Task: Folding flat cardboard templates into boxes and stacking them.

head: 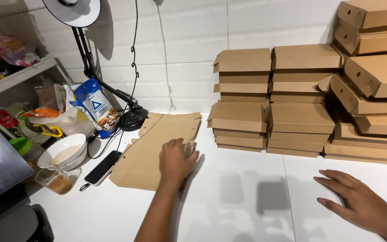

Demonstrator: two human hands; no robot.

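Observation:
My left hand [176,161] rests palm down on a stack of flat, unfolded brown cardboard box blanks [146,157] lying on the white table [229,201]; its fingers curl over the stack's right edge. My right hand [359,202] lies flat on the bare table at the lower right, fingers spread, holding nothing. Behind it rise piles of folded brown cardboard boxes [298,118] against the white wall.
A black phone [103,167] lies left of the blanks. A glass cup [55,179], white bowls [63,150], a blue snack bag [94,105] and a shelf of groceries [10,80] crowd the left. A desk lamp's black arm and base [133,117] stand behind the blanks.

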